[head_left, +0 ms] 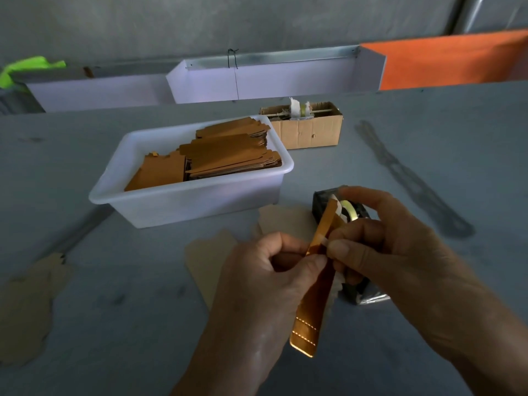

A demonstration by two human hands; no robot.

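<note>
Fingers of left hand and right hand pinching gold strip, white tub holding card blanks

Your strip is glossy amber-gold (pale dashed lines cross its lower end); your tub is white, its card stack brown, the dispenser black, the table grey

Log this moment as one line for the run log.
left hand pinches gold card strip | right hand pinches same strip | tape dispenser behind hands | white tub holds stacked strips
</note>
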